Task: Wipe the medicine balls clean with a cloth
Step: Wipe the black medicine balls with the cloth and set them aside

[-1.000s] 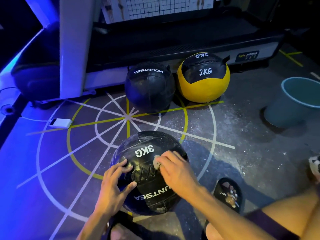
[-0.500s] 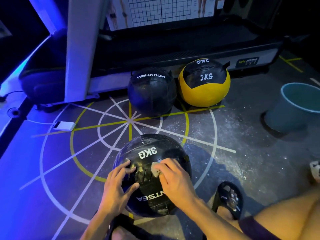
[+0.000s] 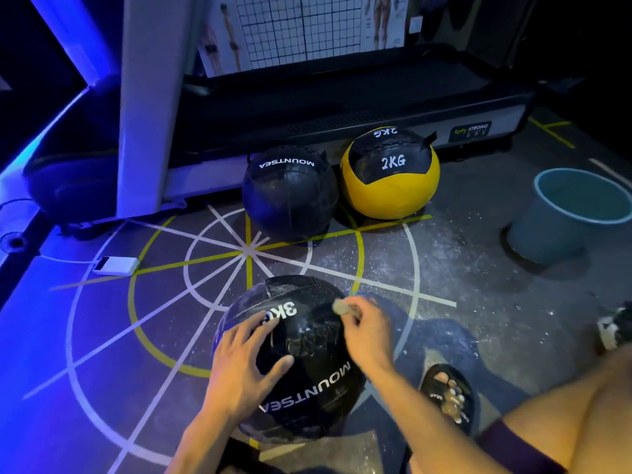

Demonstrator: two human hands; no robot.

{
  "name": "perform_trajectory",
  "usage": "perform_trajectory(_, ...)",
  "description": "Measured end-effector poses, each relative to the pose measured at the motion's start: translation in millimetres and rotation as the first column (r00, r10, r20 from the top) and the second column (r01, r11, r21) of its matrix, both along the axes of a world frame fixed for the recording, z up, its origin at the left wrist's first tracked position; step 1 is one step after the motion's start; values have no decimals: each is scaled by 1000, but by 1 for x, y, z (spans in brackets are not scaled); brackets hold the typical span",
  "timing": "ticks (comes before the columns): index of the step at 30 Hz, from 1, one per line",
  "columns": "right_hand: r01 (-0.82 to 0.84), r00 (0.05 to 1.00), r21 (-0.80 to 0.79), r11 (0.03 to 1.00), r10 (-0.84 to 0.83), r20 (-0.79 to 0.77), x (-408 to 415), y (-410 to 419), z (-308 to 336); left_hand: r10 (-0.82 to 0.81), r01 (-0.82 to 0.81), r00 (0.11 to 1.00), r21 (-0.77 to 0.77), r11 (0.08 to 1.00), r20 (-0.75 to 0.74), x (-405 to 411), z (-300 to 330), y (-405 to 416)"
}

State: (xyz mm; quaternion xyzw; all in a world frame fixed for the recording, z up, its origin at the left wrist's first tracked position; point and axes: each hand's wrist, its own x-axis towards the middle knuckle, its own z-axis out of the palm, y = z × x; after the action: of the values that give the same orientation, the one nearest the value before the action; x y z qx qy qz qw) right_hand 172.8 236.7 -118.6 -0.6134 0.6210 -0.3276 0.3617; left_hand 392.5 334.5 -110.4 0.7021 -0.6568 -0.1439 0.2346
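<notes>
A black 3KG medicine ball (image 3: 307,381) lies on the floor right in front of me. My left hand (image 3: 244,364) rests flat on its left side with the fingers spread. My right hand (image 3: 367,333) pinches a small pale cloth (image 3: 342,306) against the ball's upper right edge; most of the cloth is hidden in the fingers. Farther back, a second black ball (image 3: 290,193) and a yellow-and-black 2KG ball (image 3: 391,174) sit side by side against a treadmill base.
A teal bucket (image 3: 578,217) stands on the floor at the right. A white power bank (image 3: 116,266) with a cable lies at the left. The treadmill (image 3: 342,107) and its white upright block the back. My sandalled foot (image 3: 448,395) is right of the ball.
My right hand has slid the cloth from the ball's middle up to its upper right edge. The ball has turned a little, and my left hand has shifted with it.
</notes>
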Motion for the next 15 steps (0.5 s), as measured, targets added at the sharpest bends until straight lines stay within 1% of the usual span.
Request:
perform_trajectory(1, -94, 995, -92, 991, 90, -49, 12, 10, 7, -3, 3, 1000, -9, 1000, 6, -1, -3, 0)
perform_trajectory(2, -212, 974, -181, 960, 193, -116, 19, 23, 12, 1, -1, 1000, -18, 1000, 5, 0, -5, 2)
perform_trajectory(4, -455, 885, -296, 840, 388, -259, 16, 38, 15, 16, -17, 1000, -10, 1000, -9, 4, -7, 6)
perform_trajectory(5, -514, 849, -305, 801, 426, -313, 7, 33, 12, 18, -18, 1000, 1, 1000, -12, 5, -7, 8)
perform_trajectory(6, -504, 850, -274, 819, 414, -327, -3, 23, 5, 18, -18, 1000, 7, 1000, -14, 6, -7, 11)
perform_trajectory(7, -422, 887, -218, 880, 351, -300, -15, 10, -3, 18, -18, 1000, 5, 1000, -19, 6, -7, 14)
perform_trajectory(8, -290, 931, -132, 948, 248, -268, -25, -5, -13, 24, -24, 999, -4, 1000, -24, 4, -8, 17)
perform_trajectory(9, -154, 957, -45, 987, 137, -254, -34, -15, -19, 33, -34, 999, -13, 999, -34, 3, -9, 21)
perform_trajectory(10, -54, 970, 16, 998, 57, -238, -36, -19, -23, 41, -42, 998, -23, 999, -47, 0, -10, 23)
perform_trajectory(11, -19, 974, 28, 999, 25, -225, -32, -15, -22, 47, -49, 996, -28, 998, -69, -1, -13, 25)
perform_trajectory(12, -38, 979, -7, 999, 36, -199, -21, -6, -18, 55, -58, 994, -32, 998, -90, -2, -15, 26)
perform_trajectory(13, -107, 980, -76, 991, 92, -174, -5, 8, -7, 62, -66, 993, -37, 997, -99, -4, -16, 25)
perform_trajectory(14, -212, 968, -147, 966, 187, -168, 9, 23, 5, 62, -66, 993, -41, 997, -96, -5, -16, 24)
perform_trajectory(15, -344, 934, -212, 915, 310, -176, 19, 39, 16, 58, -62, 994, -40, 997, -90, -5, -17, 24)
